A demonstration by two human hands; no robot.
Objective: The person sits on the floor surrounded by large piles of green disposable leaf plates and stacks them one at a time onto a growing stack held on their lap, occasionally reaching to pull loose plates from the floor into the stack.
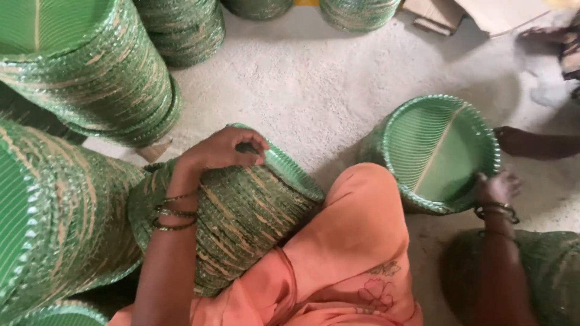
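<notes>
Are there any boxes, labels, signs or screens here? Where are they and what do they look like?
Cardboard box: top right on the floor, flat, pale brown, partly out of frame; looks like packaging, no markings visible.
Yellow strip: top edge, between two plate stacks; too little shows to tell what it is.
No labels, signs or screens in view; the rest is stacks of green leaf-patterned plates.

Both hands (223, 148) grip stacks of green plates (241, 211).

plate stacks (90, 66) cut off at left edge, right hand (496, 187) fingertips hidden behind plate rim (441, 208)
</notes>
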